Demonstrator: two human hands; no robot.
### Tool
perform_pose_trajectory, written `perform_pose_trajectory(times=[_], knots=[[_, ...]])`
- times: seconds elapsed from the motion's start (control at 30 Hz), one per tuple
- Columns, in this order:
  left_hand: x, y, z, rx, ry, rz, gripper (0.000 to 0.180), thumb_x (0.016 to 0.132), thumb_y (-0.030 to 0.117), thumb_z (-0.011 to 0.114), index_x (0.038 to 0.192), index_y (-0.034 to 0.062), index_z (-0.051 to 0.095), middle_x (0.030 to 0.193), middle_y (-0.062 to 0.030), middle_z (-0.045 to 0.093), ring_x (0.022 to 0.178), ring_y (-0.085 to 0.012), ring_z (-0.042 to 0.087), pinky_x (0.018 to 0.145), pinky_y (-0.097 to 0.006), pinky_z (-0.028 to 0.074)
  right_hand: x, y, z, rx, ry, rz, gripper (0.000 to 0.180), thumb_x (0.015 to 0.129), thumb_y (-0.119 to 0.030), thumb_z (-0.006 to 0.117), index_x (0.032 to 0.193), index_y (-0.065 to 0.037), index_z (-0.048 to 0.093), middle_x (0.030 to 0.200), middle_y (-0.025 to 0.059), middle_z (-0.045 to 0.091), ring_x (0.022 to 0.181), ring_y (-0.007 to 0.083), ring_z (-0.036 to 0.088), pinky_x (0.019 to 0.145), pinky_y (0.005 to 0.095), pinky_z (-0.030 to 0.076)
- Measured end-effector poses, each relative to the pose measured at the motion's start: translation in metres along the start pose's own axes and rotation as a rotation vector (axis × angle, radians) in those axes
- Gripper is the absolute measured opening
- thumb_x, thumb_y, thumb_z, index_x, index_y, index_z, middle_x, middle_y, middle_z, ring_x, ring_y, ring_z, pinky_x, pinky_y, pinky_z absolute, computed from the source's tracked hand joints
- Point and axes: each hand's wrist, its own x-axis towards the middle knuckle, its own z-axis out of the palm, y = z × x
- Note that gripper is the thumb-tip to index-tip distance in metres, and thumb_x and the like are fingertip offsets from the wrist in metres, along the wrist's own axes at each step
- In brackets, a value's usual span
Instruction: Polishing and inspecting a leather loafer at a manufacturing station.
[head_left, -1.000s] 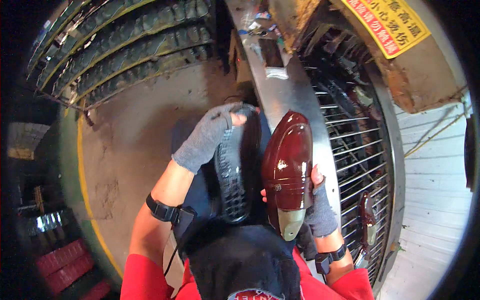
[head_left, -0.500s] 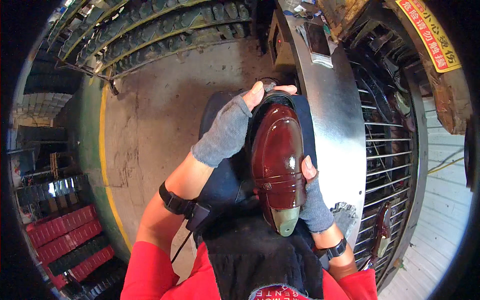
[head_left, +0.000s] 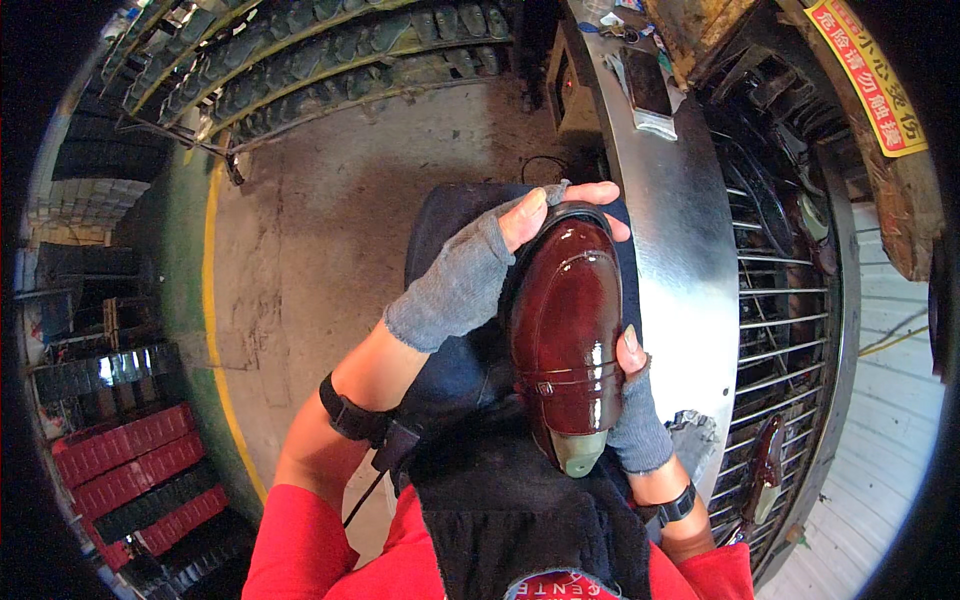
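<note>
A glossy dark red loafer upper (head_left: 568, 300) is stretched over a pale green shoe last (head_left: 582, 455), whose end shows near my apron. Around its toe runs the rim of a black shoe sole (head_left: 578, 210), mostly hidden beneath the upper. My left hand (head_left: 490, 255), in a grey fingerless glove, is closed round the sole at the toe end, fingertips past its far edge. Gloved alike, my right hand (head_left: 640, 415) grips the upper's right side near the heel, thumb up along it; its other fingers are hidden underneath. The shoe lies over my lap.
A metal bench top (head_left: 680, 250) runs along my right, with a phone (head_left: 650, 85) on its far end. Beyond it is a barred rack (head_left: 785, 290) holding another dark red shoe (head_left: 768, 455). Shelves of shoe lasts (head_left: 340, 50) stand at the far left.
The toe end has tipped slightly toward me, and the shoe has shifted a little right. My left fingers reach farther across the toe. Both hands keep their hold.
</note>
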Motion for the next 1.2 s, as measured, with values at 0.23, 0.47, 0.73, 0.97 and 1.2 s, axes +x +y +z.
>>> perform_pose_trajectory(times=[0.23, 0.47, 0.73, 0.97, 1.2], knots=[[-0.012, 0.003, 0.011, -0.014, -0.017, 0.014, 0.081, 0.106, 0.066, 0.042, 0.159, 0.0048, 0.040, 0.140, -0.0178, 0.063, 0.119, -0.0234, 0.065, 0.103, -0.038, 0.054, -0.002, -0.004, 0.005, -0.017, -0.048, 0.013, 0.083, 0.098, -0.061, 0.065, 0.153, -0.002, 0.045, 0.145, 0.0223, 0.060, 0.126, 0.0358, 0.066, 0.106, 0.0532, 0.057], [-0.035, 0.033, 0.034, 0.280, 0.012, -0.014, 0.103, 0.076, 0.030, 0.094, 0.157, 0.0043, 0.037, 0.142, -0.0172, 0.063, 0.122, -0.0245, 0.066, 0.109, -0.040, 0.050, -0.008, -0.002, 0.003, -0.071, -0.050, 0.079, 0.089, 0.089, -0.067, 0.071, 0.143, 0.002, 0.056, 0.133, 0.0185, 0.068, 0.118, 0.0284, 0.070, 0.103, 0.0434, 0.058], [-0.049, 0.056, 0.051, 0.620, 0.038, -0.052, 0.077, 0.080, 0.013, 0.086, 0.145, 0.0047, 0.047, 0.143, -0.0189, 0.063, 0.124, -0.0255, 0.067, 0.108, -0.040, 0.051, -0.012, -0.005, 0.013, -0.249, -0.107, 0.055, 0.098, 0.084, -0.077, 0.068, 0.140, 0.004, 0.060, 0.126, 0.0174, 0.072, 0.110, 0.0258, 0.072, 0.098, 0.0399, 0.059], [-0.059, 0.059, 0.050, 0.261, 0.115, -0.211, 0.100, 0.079, 0.013, 0.088, 0.160, 0.0012, 0.030, 0.152, -0.0207, 0.057, 0.135, -0.0290, 0.060, 0.117, -0.043, 0.045, -0.010, -0.004, 0.008, -0.198, -0.080, 0.162, 0.107, 0.075, -0.066, 0.084, 0.150, 0.001, 0.048, 0.138, 0.0199, 0.064, 0.117, 0.0329, 0.069, 0.104, 0.0461, 0.059], [-0.074, 0.059, 0.053, 0.138, 0.183, -0.183, 0.087, 0.081, 0.018, 0.087, 0.153, 0.0047, 0.040, 0.151, -0.0202, 0.058, 0.135, -0.0261, 0.060, 0.117, -0.041, 0.045, -0.011, -0.034, 0.031, -0.556, -0.141, -0.006, 0.094, 0.087, -0.079, 0.065, 0.131, 0.004, 0.067, 0.123, 0.0179, 0.072, 0.115, 0.0240, 0.069, 0.096, 0.0375, 0.057]])
